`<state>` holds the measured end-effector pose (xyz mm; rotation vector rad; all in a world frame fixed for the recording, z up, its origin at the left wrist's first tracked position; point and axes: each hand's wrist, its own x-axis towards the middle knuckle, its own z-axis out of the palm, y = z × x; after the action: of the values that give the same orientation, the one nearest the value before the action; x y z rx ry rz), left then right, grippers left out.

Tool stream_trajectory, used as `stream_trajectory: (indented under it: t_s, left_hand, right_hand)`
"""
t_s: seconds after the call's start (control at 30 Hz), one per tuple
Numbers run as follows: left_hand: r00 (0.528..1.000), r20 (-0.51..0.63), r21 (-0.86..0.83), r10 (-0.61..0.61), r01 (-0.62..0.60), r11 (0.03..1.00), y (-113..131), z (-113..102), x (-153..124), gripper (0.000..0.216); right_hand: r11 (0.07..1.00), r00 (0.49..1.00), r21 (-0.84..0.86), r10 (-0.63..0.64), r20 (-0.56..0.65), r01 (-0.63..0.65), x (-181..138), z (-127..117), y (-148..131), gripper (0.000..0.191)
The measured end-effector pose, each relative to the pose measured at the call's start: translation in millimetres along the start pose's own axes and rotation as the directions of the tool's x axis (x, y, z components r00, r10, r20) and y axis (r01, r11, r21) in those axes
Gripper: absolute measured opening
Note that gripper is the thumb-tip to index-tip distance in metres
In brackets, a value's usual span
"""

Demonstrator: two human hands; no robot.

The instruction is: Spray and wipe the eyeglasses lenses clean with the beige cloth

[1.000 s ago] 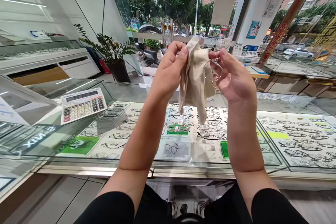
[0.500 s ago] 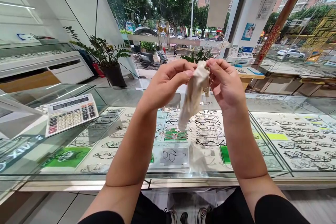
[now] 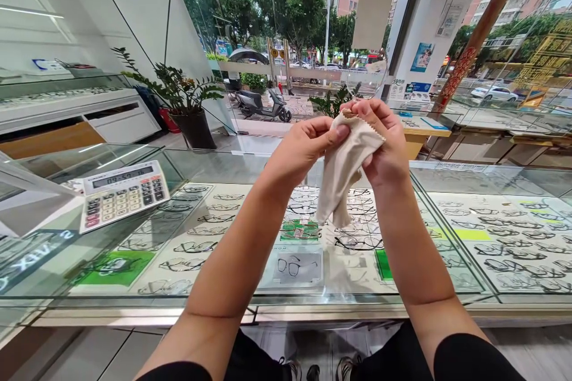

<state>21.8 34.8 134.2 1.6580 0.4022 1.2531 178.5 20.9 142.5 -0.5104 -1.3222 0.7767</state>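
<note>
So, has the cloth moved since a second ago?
Yes. The cloth has come down: its top sat above the parked scooter outside, now it lies below it, pinched between the left hand and right hand.

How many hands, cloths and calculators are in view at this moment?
Hands: 2, the left hand and the right hand
Cloth: 1, the cloth gripped by both hands
Calculator: 1, the calculator on the glass counter
Total: 4
</note>
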Motion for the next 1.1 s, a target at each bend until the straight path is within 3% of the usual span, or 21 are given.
stream_trajectory:
  t_s: [0.17,0.27,0.4,0.5,0.63,0.73,0.83,0.93,1.0,1.1]
  left_hand:
    - [0.992,0.122,-0.003,-0.01,0.01,1.0,3.0,0.7,-1.2,0.049]
    - [0.992,0.117,0.005,0.037,-0.038,0.999,0.7,6.4,-1.2,0.051]
    - [0.987,-0.043,0.038,0.156,-0.155,0.987,-9.2,20.2,-0.7,0.052]
    - [0.952,-0.182,0.111,0.246,-0.229,0.967,-16.5,31.4,-0.6,0.049]
    - [0.902,-0.268,0.207,0.34,-0.291,0.934,-19.3,35.7,0.6,0.043]
    - [0.903,-0.222,0.225,0.366,-0.318,0.921,-16.2,26.7,2.4,0.046]
    - [0.954,-0.053,0.176,0.296,-0.283,0.943,-12.4,12.4,3.9,0.05]
    - [0.969,0.084,0.145,0.234,-0.244,0.959,-12.7,5.0,4.8,0.049]
    - [0.962,0.05,0.159,0.268,-0.273,0.949,-16.3,7.7,5.3,0.051]
    - [0.918,-0.127,0.21,0.376,-0.346,0.914,-24.2,18.6,6.7,0.05]
  right_hand:
    - [1.0,1.0,0.002,-0.006,0.012,0.006,1.3,-2.2,1.1,0.04]
    - [1.0,1.0,0.015,0.01,0.009,-0.01,2.0,-1.5,4.6,0.041]
    - [0.994,0.999,0.113,0.002,0.039,-0.007,1.4,2.9,12.1,0.035]
    - [0.995,0.997,0.103,-0.013,0.076,0.005,0.2,6.6,17.4,0.036]
    - [0.997,0.997,0.074,-0.014,0.08,0.008,-1.5,10.0,20.1,0.042]
    - [0.992,0.997,0.127,-0.004,0.075,-0.005,-1.1,9.5,18.6,0.038]
    - [0.975,0.997,0.221,0.019,0.071,-0.034,1.2,5.4,17.3,0.032]
    - [0.948,0.997,0.309,0.055,0.057,-0.07,3.4,2.4,18.9,0.028]
    - [0.94,0.996,0.33,0.077,0.049,-0.088,3.3,3.8,20.8,0.027]
    - [0.944,0.995,0.315,0.085,0.055,-0.098,0.1,10.7,22.8,0.027]
